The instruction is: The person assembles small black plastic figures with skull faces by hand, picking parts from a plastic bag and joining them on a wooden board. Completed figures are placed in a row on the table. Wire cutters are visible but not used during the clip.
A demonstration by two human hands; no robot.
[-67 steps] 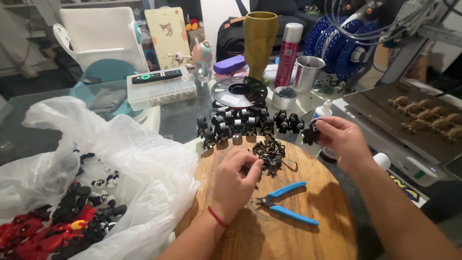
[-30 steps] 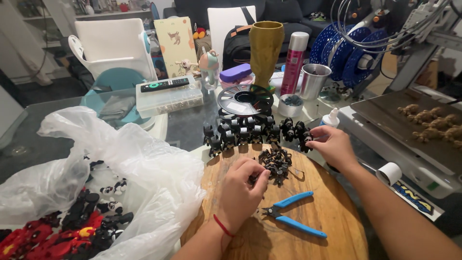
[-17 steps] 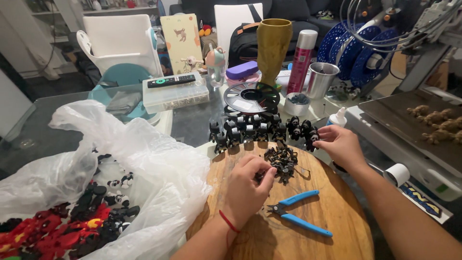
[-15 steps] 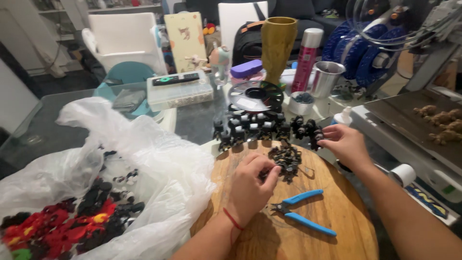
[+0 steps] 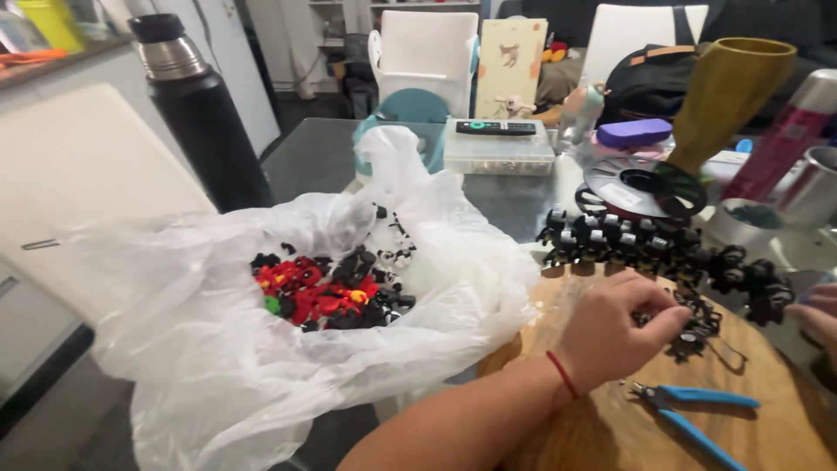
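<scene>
My left hand [image 5: 615, 330], with a red thread around the wrist, rests on a round wooden board [image 5: 602, 436]. Its thumb and forefinger pinch a small black part at the edge of a pile of black parts [image 5: 693, 324]. Only a sliver of my right hand [image 5: 819, 316] shows at the frame's right edge, beside the same pile, and its fingers are cut off. Blue-handled cutters [image 5: 697, 417] lie on the board just below my left hand. A row of assembled black pieces [image 5: 645, 244] stands behind the pile.
An open white plastic bag [image 5: 218, 349] holds red and black parts [image 5: 323, 292] on the left. A black thermos [image 5: 196, 113] stands at far left. Behind are a filament spool [image 5: 645, 185], an olive vase [image 5: 728, 92], a clear box with a remote [image 5: 497, 146], a pink can [image 5: 785, 131] and a metal cup [image 5: 813, 187].
The view has swung left, bringing the bag to the middle and the thermos into sight. My hands stay at the pile; the right hand has slid to the frame's edge.
</scene>
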